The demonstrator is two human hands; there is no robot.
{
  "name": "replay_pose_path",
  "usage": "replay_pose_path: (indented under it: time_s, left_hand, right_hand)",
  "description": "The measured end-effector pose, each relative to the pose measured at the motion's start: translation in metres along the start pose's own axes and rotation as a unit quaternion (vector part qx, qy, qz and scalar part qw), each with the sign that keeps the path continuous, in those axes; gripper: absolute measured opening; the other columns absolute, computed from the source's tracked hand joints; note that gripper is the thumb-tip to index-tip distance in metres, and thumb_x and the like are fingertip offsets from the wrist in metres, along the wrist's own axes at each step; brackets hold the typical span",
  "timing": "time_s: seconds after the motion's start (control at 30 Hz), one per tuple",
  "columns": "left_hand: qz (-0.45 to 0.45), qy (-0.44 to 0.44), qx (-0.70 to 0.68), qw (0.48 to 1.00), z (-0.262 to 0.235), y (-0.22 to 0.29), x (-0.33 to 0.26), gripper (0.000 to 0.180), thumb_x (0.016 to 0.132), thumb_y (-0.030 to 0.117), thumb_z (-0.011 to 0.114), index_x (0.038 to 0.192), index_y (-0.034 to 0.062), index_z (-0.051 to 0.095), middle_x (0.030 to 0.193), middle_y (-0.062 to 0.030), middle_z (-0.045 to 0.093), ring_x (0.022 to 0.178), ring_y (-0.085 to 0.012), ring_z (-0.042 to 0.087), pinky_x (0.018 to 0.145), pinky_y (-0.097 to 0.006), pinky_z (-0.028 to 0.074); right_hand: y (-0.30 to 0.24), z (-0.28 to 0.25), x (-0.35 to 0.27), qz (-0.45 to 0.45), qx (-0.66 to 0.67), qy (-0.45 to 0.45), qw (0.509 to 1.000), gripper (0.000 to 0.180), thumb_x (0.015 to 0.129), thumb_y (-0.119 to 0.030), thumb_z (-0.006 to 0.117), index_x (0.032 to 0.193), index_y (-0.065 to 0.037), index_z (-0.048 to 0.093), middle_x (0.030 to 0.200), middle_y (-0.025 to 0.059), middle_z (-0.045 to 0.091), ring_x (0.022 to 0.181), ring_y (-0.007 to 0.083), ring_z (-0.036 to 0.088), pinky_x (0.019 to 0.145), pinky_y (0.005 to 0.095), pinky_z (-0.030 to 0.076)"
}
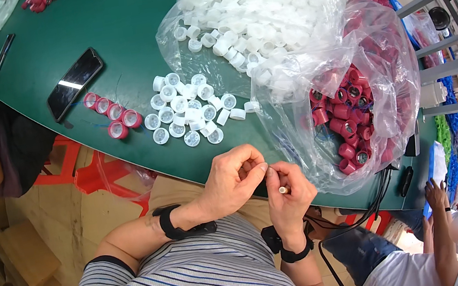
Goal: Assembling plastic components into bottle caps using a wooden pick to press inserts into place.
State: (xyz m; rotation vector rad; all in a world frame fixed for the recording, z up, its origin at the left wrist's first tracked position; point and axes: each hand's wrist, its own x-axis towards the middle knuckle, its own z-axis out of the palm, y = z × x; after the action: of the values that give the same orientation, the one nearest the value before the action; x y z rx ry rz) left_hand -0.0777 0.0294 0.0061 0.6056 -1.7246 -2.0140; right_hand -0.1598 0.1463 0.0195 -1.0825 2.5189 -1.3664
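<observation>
My left hand (229, 182) is closed in a pinch, its thumb and fingertips meeting those of my right hand in front of my body, at the table's near edge. Whatever lies between the fingertips is too small or hidden to make out. My right hand (291, 193) is closed too, with the end of a thin pale rod (283, 189) poking out from its curled fingers. Just beyond the hands lies a loose group of small white plastic caps (192, 105). Left of these, several dark pink ring-shaped caps (117, 129) stand in two rows with thin blue wires.
A large clear bag of white caps (262, 16) spreads over the green table (117, 16). Beside it, another clear bag holds dark pink caps (347, 123). A black phone (75, 84) lies at left. Black cables (375, 203) hang over the right edge. Other people sit around.
</observation>
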Motion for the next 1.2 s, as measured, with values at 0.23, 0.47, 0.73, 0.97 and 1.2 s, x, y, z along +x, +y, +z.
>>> replay_pose_path:
  time_s: [0.23, 0.47, 0.73, 0.97, 1.2]
  left_hand:
    - [0.035, -0.015, 0.057, 0.998, -0.011, 0.0, -0.001, 0.007, 0.089, 0.003, 0.064, 0.086, -0.0012, 0.059, 0.074, -0.0001, 0.058, 0.06, -0.0009, 0.052, 0.048, -0.019, 0.039]
    - [0.183, 0.038, 0.296, 0.937, -0.027, 0.004, -0.007, 0.028, 0.078, 0.005, 0.073, 0.104, 0.0, 0.062, 0.1, -0.0107, 0.06, 0.068, -0.0225, 0.063, 0.056, -0.035, 0.05]
    - [0.106, -0.041, 0.341, 0.933, -0.021, -0.001, -0.002, 0.033, 0.082, 0.0, 0.069, 0.114, -0.0017, 0.061, 0.106, -0.0105, 0.06, 0.076, -0.016, 0.065, 0.06, -0.027, 0.052]
    - [-0.154, -0.147, -0.188, 0.959, -0.029, 0.0, 0.005, 0.028, 0.097, 0.006, 0.056, 0.124, -0.0019, 0.054, 0.111, -0.0091, 0.063, 0.095, -0.0151, 0.065, 0.081, -0.028, 0.054]
    - [-0.227, -0.13, -0.337, 0.904, -0.027, -0.011, 0.006, 0.022, 0.1, 0.009, 0.052, 0.12, -0.0007, 0.055, 0.112, -0.01, 0.062, 0.102, -0.0174, 0.064, 0.086, -0.03, 0.055]
  right_hand:
    - [-0.001, 0.001, -0.001, -0.018, 0.002, -0.004, 1.0, 0.012, 0.079, 0.001, 0.074, 0.088, -0.004, 0.067, 0.073, 0.0082, 0.065, 0.057, 0.0177, 0.062, 0.051, 0.0278, 0.047]
    - [0.005, -0.008, 0.0, 0.048, 0.023, -0.007, 0.999, 0.009, 0.081, 0.0, 0.072, 0.087, -0.002, 0.066, 0.074, 0.006, 0.064, 0.054, 0.0144, 0.057, 0.049, 0.0274, 0.043]
    - [0.002, -0.002, -0.001, 0.029, 0.001, -0.012, 1.0, 0.009, 0.081, 0.001, 0.072, 0.088, -0.002, 0.067, 0.074, 0.0072, 0.063, 0.056, 0.0148, 0.058, 0.052, 0.0274, 0.045]
    - [0.006, -0.002, -0.004, 0.041, 0.057, 0.032, 0.997, 0.009, 0.081, 0.001, 0.072, 0.089, -0.002, 0.068, 0.074, 0.0076, 0.063, 0.058, 0.0147, 0.06, 0.052, 0.0262, 0.045]
    - [-0.001, -0.004, 0.0, -0.006, 0.007, 0.004, 1.0, 0.012, 0.08, 0.002, 0.072, 0.089, -0.003, 0.067, 0.075, 0.0081, 0.064, 0.058, 0.0175, 0.063, 0.05, 0.0277, 0.048]
